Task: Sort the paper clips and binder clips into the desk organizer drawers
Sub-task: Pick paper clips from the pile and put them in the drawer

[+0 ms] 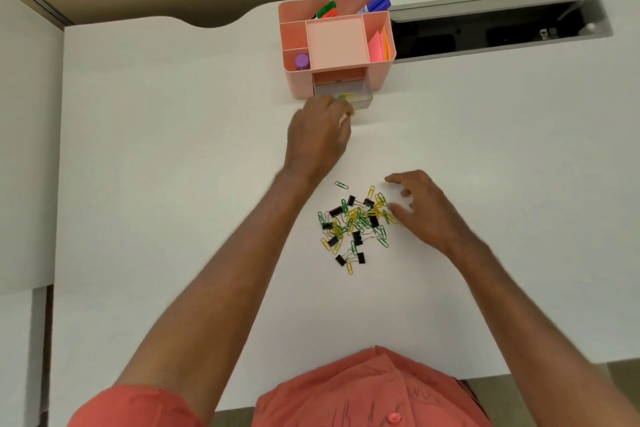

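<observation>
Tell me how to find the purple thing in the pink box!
Find the pink desk organizer at the desk's far edge. Look into its near-left corner compartment: the round purple cap stands alone there. The markers sit along the back, sticky notes on the right.

Green and yellow paper clips (360, 218) and black binder clips (356, 237) are lying heaped mid-desk; the pink organizer's (298, 80) clear drawer (360, 97) is standing open, holding clips.

— What blocks the left hand's fingers (341, 114)?
— The open drawer (343, 99) just beyond them; bare desk (173, 149) either side.
— The right fingertips (393, 178)?
— Clip pile (356, 224) beside them, bare desk beyond.
</observation>
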